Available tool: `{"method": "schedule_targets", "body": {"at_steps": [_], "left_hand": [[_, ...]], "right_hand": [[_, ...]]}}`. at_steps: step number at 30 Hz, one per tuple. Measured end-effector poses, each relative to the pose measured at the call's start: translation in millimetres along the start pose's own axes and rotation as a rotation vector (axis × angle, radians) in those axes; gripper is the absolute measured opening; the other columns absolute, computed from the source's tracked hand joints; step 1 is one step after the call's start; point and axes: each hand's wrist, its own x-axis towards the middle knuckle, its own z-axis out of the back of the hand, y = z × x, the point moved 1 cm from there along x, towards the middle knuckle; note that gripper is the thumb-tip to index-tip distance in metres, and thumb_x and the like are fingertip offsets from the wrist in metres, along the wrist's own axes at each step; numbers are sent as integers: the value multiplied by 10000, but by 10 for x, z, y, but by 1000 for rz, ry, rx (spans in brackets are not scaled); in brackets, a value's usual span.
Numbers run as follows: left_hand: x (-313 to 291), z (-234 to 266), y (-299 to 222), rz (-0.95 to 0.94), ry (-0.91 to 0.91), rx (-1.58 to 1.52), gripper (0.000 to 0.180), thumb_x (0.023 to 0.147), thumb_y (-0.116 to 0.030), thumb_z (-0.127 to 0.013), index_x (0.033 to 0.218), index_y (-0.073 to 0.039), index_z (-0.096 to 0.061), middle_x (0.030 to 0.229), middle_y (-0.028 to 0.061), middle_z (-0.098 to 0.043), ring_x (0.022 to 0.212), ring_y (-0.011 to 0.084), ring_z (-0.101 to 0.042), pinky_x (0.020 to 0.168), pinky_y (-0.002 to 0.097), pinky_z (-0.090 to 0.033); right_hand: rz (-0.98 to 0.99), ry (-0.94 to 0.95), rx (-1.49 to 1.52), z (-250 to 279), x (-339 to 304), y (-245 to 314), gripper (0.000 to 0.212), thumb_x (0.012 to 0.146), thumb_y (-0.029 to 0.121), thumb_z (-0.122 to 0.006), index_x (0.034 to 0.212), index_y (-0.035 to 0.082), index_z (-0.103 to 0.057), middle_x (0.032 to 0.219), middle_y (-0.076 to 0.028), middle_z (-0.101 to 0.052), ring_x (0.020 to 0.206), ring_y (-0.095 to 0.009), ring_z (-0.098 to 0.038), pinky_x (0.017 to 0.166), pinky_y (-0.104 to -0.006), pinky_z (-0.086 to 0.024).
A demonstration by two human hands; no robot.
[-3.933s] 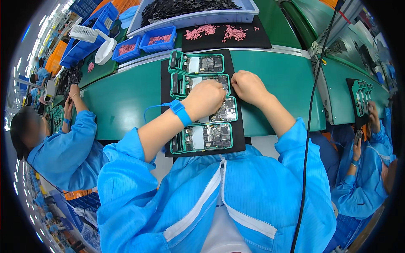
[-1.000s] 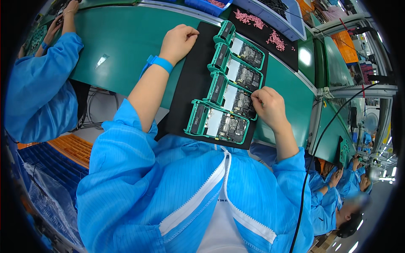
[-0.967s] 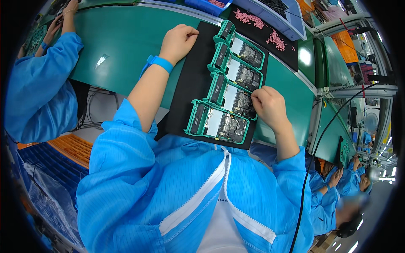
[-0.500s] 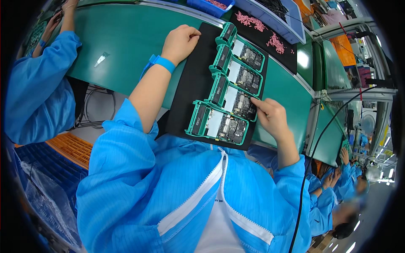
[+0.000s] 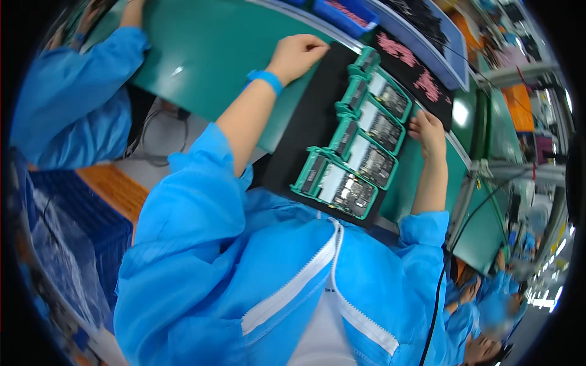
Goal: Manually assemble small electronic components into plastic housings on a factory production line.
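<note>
Several green frames, each with a circuit board [image 5: 353, 194] and a black battery-like block [image 5: 314, 172], lie in a slanting row on a black mat [image 5: 305, 131]. Beyond the mat's far left corner, my left hand [image 5: 297, 58] is closed, fingers pressed together; whatever they may hold is hidden. A blue band [image 5: 266, 80] circles that wrist. My right hand [image 5: 429, 134] is to the right of the far frames, just short of the loose pink pieces [image 5: 428, 84]. Its fingers are curled together, and I cannot make out anything between them.
Pink pieces lie on a dark sheet [image 5: 442, 113] at the back right. Behind it stand a blue bin [image 5: 345, 18] and a larger pale-blue tray [image 5: 452, 58] of black parts. A black cable [image 5: 441, 287] hangs at right. Another person's blue sleeve [image 5: 85, 79] is at left.
My right hand has left the edge of a near board and moved away from me toward the pink pieces. The view has shifted; my left hand stays by the mat's far left corner.
</note>
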Motion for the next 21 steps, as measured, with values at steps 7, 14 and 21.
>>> {"method": "schedule_targets", "body": {"at_steps": [7, 14, 21], "left_hand": [[-56, 10, -142, -25, 98, 40, 194, 836, -205, -637, 917, -42, -706, 846, 79, -694, 766, 166, -646, 702, 290, -509], [39, -122, -141, -106, 45, 119, 201, 829, -232, -628, 895, -58, -704, 908, 118, -682, 836, 244, -660, 740, 349, -515], [167, -230, -210, -59, 30, 99, 148, 842, -142, -642, 913, -23, -695, 866, 107, -669, 778, 187, -640, 706, 290, -502]], "right_hand": [[313, -188, -8, -61, 212, -314, 260, 914, 238, -607, 995, -9, -623, 832, -9, -599, 707, -94, -521, 622, -247, -417], [348, -352, 540, 49, -215, -548, 110, 916, 134, -591, 870, 51, -535, 805, 17, -523, 742, -72, -449, 657, -248, -392], [289, -906, 746, 1092, -834, -1088, 179, 937, 114, -553, 1014, -42, -596, 978, -81, -634, 863, -150, -581, 770, -284, -462]]}}
